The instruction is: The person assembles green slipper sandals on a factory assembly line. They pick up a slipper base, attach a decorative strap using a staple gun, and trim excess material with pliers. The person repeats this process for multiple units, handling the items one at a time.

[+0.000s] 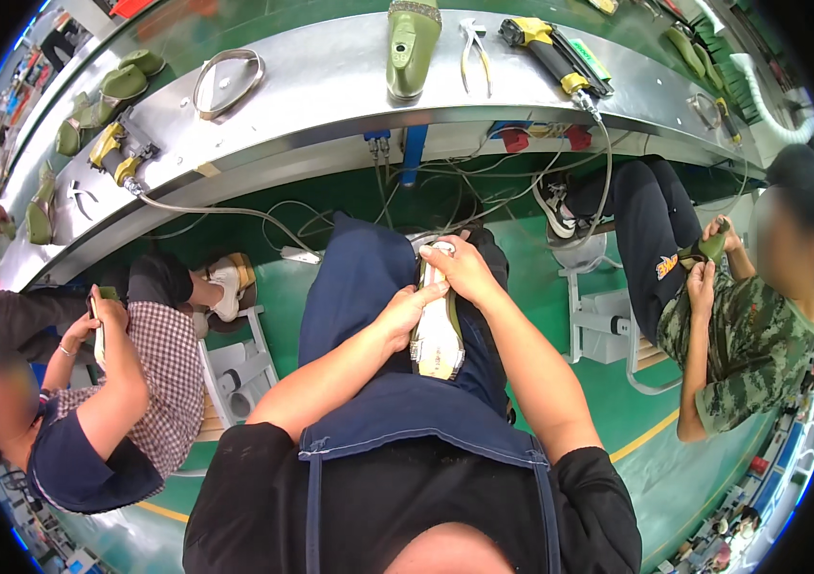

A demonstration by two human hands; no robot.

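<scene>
On my lap lies a shoe last (437, 342), sole side up, with a pale insole along its underside and a little green at its edge. My left hand (401, 313) grips its left side, thumb laid across the insole. At the far end my right hand (465, 272) is closed around the last, its thumb pressed near the tip. The fingers beneath the last are hidden. Beyond my knees, a green shoe last (413, 53) stands on the metal bench, with pincers (474, 57) and a yellow-black air stapler (549, 55) to its right.
The metal bench (330, 100) curves across the front. On it are a metal band loop (228, 84), another air stapler (115, 151) and several green lasts (123, 84). Hoses hang below. Seated co-workers, each holding a last, flank me: one in checks (154, 383), one in camouflage (742, 335).
</scene>
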